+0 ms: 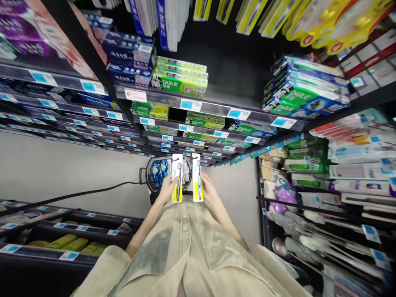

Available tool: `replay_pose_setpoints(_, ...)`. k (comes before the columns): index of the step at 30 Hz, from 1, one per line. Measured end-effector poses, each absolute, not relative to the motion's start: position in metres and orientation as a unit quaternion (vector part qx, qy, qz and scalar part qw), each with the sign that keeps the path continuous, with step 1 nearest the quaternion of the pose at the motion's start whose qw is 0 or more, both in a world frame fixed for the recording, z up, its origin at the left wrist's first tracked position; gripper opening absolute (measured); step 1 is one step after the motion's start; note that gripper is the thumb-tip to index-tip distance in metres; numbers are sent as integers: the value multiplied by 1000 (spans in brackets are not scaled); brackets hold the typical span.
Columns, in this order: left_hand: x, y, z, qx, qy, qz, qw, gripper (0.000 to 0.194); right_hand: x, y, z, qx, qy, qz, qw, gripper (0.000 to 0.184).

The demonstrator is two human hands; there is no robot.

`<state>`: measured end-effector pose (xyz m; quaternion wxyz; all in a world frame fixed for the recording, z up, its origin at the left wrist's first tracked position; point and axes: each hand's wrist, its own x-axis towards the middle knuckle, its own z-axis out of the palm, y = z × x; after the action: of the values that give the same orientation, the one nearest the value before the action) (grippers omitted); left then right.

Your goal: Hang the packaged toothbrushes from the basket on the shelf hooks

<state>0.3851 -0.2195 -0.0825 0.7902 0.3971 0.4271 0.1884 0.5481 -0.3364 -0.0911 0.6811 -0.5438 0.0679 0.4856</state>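
Two packaged toothbrushes are held upright side by side in front of my body. My left hand (168, 187) grips the left toothbrush pack (177, 178), a white and yellow card with a dark brush on it. Around the edge of the right toothbrush pack (197, 178), with its blue and white brush, my right hand (208, 189) is closed. A narrow gap separates the packs. Behind and below them stands a grey shopping basket (147, 181) holding blue packages (157, 171) and other goods that the packs partly hide.
A black shelf (222, 105) ahead carries green DARLIE toothpaste boxes (181, 82) and more boxes (309, 95) to the right. Yellow toothbrush packs (252, 16) hang above. Racks of hanging goods (309, 198) stand close on my right, and a low shelf (77, 229) on my left.
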Motion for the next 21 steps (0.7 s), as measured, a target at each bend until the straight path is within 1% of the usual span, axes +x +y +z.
replay_pose_setpoints(3, 400, -241, -84, 374, 418, 190, 806, 62, 568, -354, -83, -536, 61, 506, 673, 47)
replay_pose_setpoints(5, 407, -251, -83, 364, 414, 194, 811, 64, 576, -361, -72, -525, 45, 512, 678, 55)
replay_pose_setpoints(6, 411, -255, -82, 362, 411, 196, 813, 64, 580, -364, -67, -521, 33, 509, 684, 56)
replay_pose_setpoints(10, 421, -260, -77, 369, 399, 185, 818, 59, 589, -364, -51, -511, -5, 491, 705, 49)
replay_pose_setpoints(16, 428, -261, -71, 419, 357, 155, 820, 70, 589, -359, -46, -505, 12, 474, 721, 47)
replay_pose_setpoints(19, 429, -262, -78, 442, 332, 145, 820, 71, 588, -359, -48, -521, -3, 486, 702, 40)
replay_pose_setpoints(21, 430, -262, -86, 445, 329, 147, 820, 71, 593, -358, -48, -549, -37, 486, 679, 40)
